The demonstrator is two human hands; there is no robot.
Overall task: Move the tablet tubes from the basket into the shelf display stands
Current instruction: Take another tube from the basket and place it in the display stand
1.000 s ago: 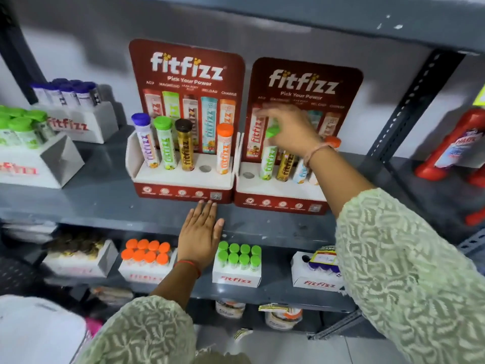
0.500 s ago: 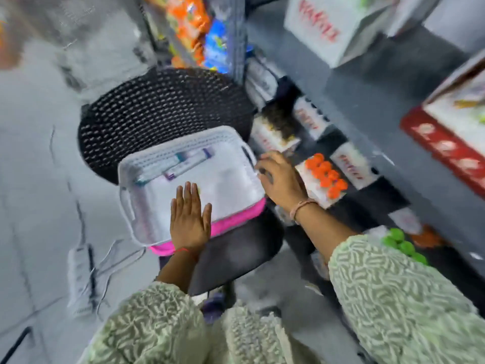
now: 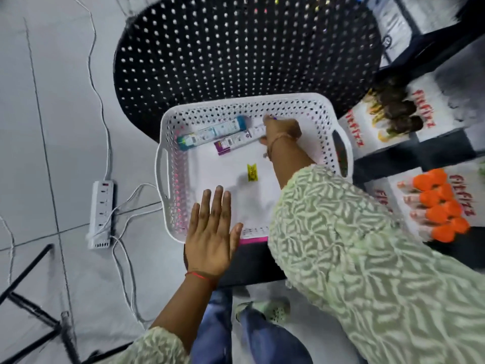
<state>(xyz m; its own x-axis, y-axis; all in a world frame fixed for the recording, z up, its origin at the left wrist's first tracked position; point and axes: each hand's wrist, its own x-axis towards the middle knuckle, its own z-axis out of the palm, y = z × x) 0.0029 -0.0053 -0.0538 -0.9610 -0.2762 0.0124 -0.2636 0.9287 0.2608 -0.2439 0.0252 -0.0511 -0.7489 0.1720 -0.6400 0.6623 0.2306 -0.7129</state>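
Note:
A white perforated basket [image 3: 236, 100] sits on a black chair. Two tablet tubes lie at its far side: a teal tube [image 3: 210, 133] and, just in front of it, a purple-labelled tube [image 3: 232, 141]. My right hand [image 3: 283, 130] reaches into the basket with its fingers closed around the right end of the purple tube, which still rests on the basket floor. My left hand [image 3: 210, 232] lies flat and open over the basket's near rim, holding nothing. The shelf display stands are out of view.
A yellow sticker [image 3: 252, 172] lies on the basket floor. The chair's black perforated backrest [image 3: 236, 48] rises behind the basket. Boxes of orange-capped tubes [image 3: 438, 206] and dark-capped tubes [image 3: 393, 116] stand at the right. A power strip [image 3: 101, 214] with cables and black tripod legs [image 3: 39, 311] are on the floor at the left.
My view swung from the shelf stands down to the basket. My right hand left the right stand and closed on the purple tube; my left hand moved from the shelf edge to the basket rim.

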